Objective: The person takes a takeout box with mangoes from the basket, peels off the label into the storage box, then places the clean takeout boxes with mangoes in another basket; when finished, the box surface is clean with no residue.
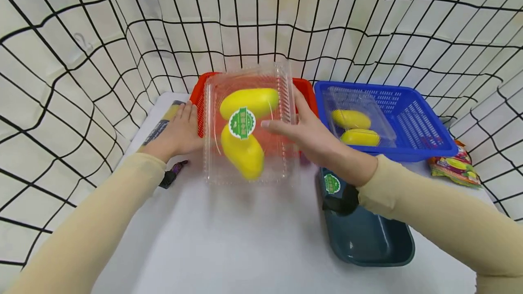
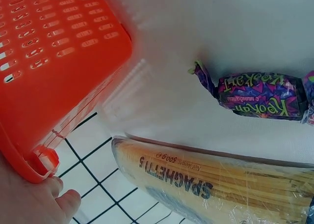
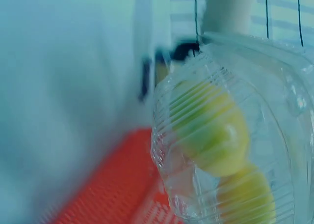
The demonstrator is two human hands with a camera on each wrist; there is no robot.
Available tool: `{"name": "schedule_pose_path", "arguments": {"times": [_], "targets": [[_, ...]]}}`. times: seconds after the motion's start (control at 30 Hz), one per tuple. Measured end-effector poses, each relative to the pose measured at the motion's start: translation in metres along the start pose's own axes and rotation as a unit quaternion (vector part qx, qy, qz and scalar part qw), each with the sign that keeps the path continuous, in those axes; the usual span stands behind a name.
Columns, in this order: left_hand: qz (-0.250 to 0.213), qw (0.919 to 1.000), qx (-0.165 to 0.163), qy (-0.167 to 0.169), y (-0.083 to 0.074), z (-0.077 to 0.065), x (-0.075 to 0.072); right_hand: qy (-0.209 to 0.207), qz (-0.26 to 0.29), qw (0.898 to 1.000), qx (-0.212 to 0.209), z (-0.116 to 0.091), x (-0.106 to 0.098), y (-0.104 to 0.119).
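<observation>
My right hand (image 1: 314, 135) grips the right side of a clear plastic clamshell box (image 1: 273, 162), its thumb over the lid. Inside are two yellow mango-like fruits (image 1: 249, 101), and a round green-and-white label is on the lid. The box is held tilted above the front of a red basket (image 1: 305, 90), hiding much of it. Through the box's ribbed wall, the right wrist view shows the fruits (image 3: 211, 130). My left hand (image 1: 184, 130) has its fingers extended against the basket's left side; in the left wrist view its fingertips touch the red rim (image 2: 29, 160).
A blue basket (image 1: 421, 149) at right holds another clear box (image 1: 376, 103) with yellow fruits. Before it stands a dark teal bin (image 1: 372, 239) with a labelled black item. A spaghetti pack (image 2: 221, 180) and purple-wrapped candy (image 2: 260, 96) lie at left, colourful packets (image 1: 457, 169) far right. Black netting surrounds the table.
</observation>
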State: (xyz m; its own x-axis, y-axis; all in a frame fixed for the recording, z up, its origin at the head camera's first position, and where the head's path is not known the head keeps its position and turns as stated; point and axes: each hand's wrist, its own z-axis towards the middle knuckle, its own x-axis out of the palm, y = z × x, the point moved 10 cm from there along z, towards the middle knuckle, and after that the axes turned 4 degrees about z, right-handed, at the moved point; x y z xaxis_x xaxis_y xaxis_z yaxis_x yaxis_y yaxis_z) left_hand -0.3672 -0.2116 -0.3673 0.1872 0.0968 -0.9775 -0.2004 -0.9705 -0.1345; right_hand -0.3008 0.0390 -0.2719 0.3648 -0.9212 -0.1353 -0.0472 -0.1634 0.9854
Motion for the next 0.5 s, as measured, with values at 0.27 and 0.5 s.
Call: {"name": "schedule_pose_path", "arguments": {"times": [0.27,0.5], "targets": [[0.009,1.0,0.004,0.0,0.002,-0.002,-0.002,0.05,0.007,0.998,0.032,-0.059,0.021,-0.041],[-0.027,0.9993,-0.022,0.013,0.0,0.001,0.004,0.07,0.057,0.989,0.119,-0.083,0.022,-0.092]]}}
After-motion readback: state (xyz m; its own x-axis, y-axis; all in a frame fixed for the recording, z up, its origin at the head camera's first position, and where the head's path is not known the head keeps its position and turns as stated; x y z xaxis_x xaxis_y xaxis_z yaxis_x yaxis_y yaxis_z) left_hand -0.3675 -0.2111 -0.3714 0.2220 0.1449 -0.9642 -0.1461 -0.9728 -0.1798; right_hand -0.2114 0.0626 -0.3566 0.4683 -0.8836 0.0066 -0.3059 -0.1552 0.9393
